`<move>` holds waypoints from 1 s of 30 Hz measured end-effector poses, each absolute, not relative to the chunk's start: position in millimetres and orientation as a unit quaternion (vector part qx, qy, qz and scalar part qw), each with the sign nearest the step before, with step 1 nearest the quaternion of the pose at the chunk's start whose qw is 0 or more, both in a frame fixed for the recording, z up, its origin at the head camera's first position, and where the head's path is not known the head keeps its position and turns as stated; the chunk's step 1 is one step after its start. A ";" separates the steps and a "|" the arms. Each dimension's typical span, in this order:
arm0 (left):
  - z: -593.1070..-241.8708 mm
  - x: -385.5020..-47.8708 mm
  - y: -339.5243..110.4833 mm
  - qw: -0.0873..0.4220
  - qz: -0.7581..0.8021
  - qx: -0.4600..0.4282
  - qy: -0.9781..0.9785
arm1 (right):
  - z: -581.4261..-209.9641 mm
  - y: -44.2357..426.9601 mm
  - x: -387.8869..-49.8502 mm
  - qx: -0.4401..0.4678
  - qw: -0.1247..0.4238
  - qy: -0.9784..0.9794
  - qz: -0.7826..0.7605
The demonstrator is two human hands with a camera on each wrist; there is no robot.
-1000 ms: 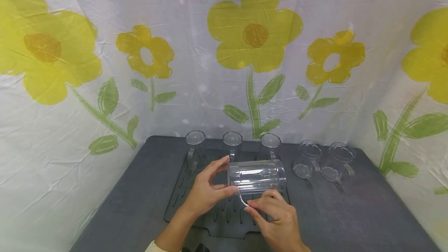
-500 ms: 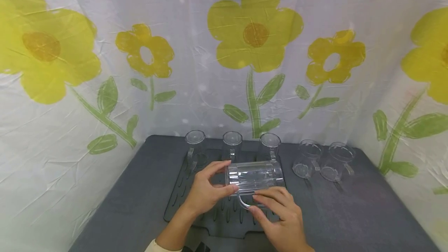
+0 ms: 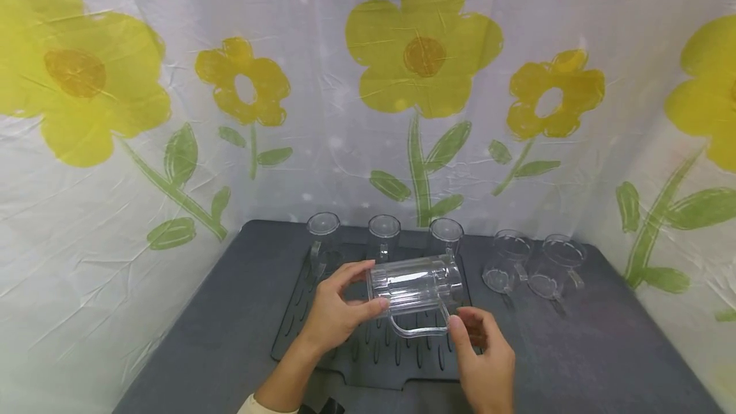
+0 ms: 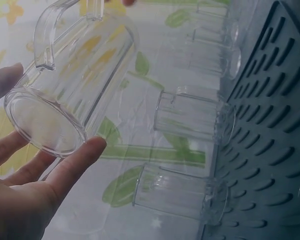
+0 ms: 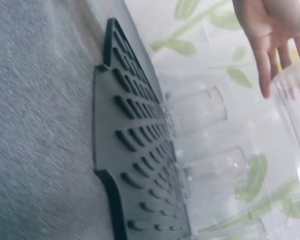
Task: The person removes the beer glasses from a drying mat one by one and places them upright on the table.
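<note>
My left hand [image 3: 339, 308] holds a clear handled mug [image 3: 414, 283] by its base end, thumb on the near side, fingers on the far side. The mug lies nearly sideways in the air, its handle [image 3: 420, 332] pointing toward me. In the left wrist view the round base [image 4: 45, 122] sits between the thumb and fingers. My right hand [image 3: 485, 353] is beside the handle's right end, fingers loosely bent; whether its thumb touches the handle cannot be told. The right wrist view shows the left hand [image 5: 275, 30] and part of the mug [image 5: 296, 107], but not the right hand.
A dark ridged drying mat [image 3: 374, 369] lies on the grey table [image 3: 207, 337] below the mug. Along its back edge stand three upside-down mugs, left [image 3: 323, 241], middle [image 3: 384, 238] and right [image 3: 446, 235]. Two more mugs [image 3: 506, 260] [image 3: 554, 267] stand right of the mat.
My right hand has left the lower bend of the handle and moved right to its other end. The mug has tilted slightly, showing the whole handle. The left hand keeps its hold.
</note>
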State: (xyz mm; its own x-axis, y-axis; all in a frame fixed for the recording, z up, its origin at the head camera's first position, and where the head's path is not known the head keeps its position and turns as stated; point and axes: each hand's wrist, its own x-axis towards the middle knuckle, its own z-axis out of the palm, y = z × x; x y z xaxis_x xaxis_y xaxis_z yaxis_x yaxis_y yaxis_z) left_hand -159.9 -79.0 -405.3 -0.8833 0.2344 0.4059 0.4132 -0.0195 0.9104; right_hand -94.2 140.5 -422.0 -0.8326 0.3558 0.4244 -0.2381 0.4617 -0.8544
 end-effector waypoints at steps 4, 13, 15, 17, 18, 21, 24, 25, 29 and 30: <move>-405.1 -159.0 -77.7 0.070 -0.679 -0.230 -0.694 | -424.1 135.2 -93.4 -0.036 0.202 -0.815 0.543; -409.4 -159.1 -75.5 0.026 -0.713 -0.263 -0.650 | -417.4 128.0 -94.1 0.044 0.162 -0.677 0.717; -410.9 -159.3 -75.6 0.015 -0.714 -0.263 -0.649 | -414.3 129.4 -93.9 0.060 0.161 -0.655 0.735; -412.2 -159.3 -75.5 0.006 -0.708 -0.260 -0.657 | -411.5 131.1 -93.8 0.076 0.160 -0.646 0.743; -412.8 -159.1 -75.3 0.002 -0.702 -0.258 -0.663 | -410.2 131.9 -93.9 0.081 0.159 -0.642 0.746; -414.5 -158.9 -74.6 -0.002 -0.688 -0.254 -0.680 | -406.8 133.5 -95.0 0.091 0.152 -0.633 0.754; -415.8 -158.9 -73.6 0.001 -0.671 -0.251 -0.697 | -404.0 134.0 -95.9 0.104 0.145 -0.623 0.762; -416.2 -158.8 -73.2 0.000 -0.668 -0.250 -0.701 | -403.3 134.1 -96.0 0.108 0.143 -0.619 0.765; -418.2 -157.9 -71.6 -0.003 -0.656 -0.242 -0.715 | -400.3 133.6 -95.6 0.123 0.130 -0.605 0.776; -418.9 -157.8 -71.2 -0.003 -0.654 -0.240 -0.718 | -399.5 133.3 -95.5 0.126 0.126 -0.602 0.778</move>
State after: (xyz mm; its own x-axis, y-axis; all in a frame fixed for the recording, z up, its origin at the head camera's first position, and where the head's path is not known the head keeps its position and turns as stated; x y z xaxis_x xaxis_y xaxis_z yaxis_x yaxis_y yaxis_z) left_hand -157.8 -71.2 -418.9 -0.8850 0.3480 0.3093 0.3403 0.0302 0.9398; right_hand -95.5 133.3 -399.5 -0.9365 0.0438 0.3480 -0.3478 -0.2434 -0.9054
